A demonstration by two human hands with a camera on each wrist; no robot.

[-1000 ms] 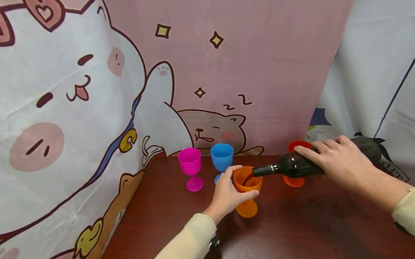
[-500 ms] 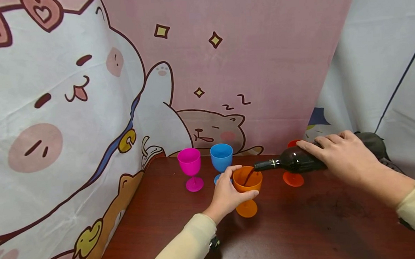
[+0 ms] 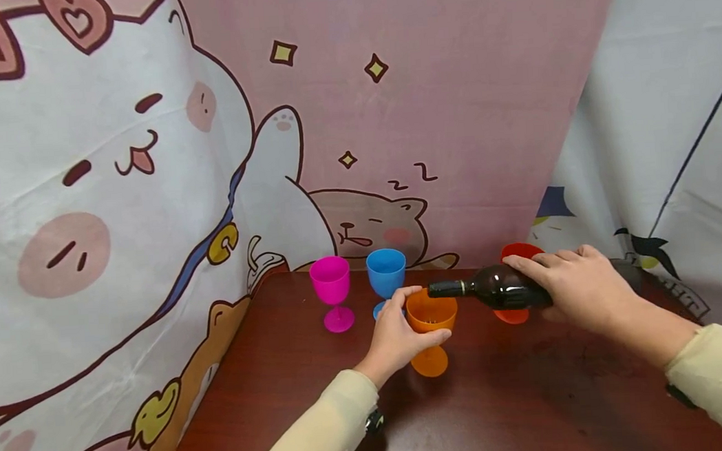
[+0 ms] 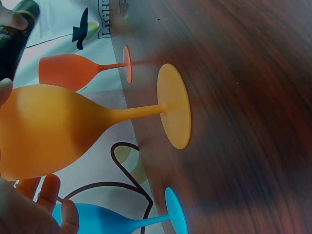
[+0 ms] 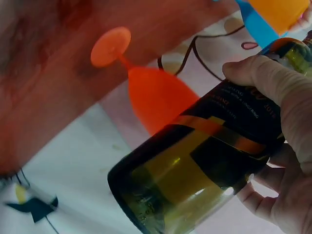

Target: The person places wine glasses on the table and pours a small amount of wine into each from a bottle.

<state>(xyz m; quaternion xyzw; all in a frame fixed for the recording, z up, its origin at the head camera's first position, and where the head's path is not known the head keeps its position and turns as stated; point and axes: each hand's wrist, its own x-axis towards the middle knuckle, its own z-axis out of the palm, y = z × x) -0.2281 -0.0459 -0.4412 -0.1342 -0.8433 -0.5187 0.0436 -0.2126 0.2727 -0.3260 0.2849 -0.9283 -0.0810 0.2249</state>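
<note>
My left hand [image 3: 393, 341] holds the bowl of an orange goblet [image 3: 430, 363], thumb on the near side and fingers at the far left. The goblet stands upright, its foot on the table in the left wrist view. A dark glass wine bottle [image 3: 504, 288] lies nearly level in the air, gripped round its body by my right hand [image 3: 585, 291]. Its mouth is over the goblet's rim, and no stream shows from it. Small bright specks show inside the bowl. The bottle's label and glass base appear in the right wrist view.
On the brown table [image 3: 509, 409], a pink goblet [image 3: 331, 282] and a blue goblet [image 3: 386, 269] stand behind the orange one. Partly behind the bottle is a red goblet [image 3: 522, 250]. A cartoon-printed cloth [image 3: 453, 109] hangs close behind the table.
The dark red stream into the orange goblet has stopped. The bottle and my right hand have shifted left, and the bottle's back end has dropped to nearly level. The left hand stays in place.
</note>
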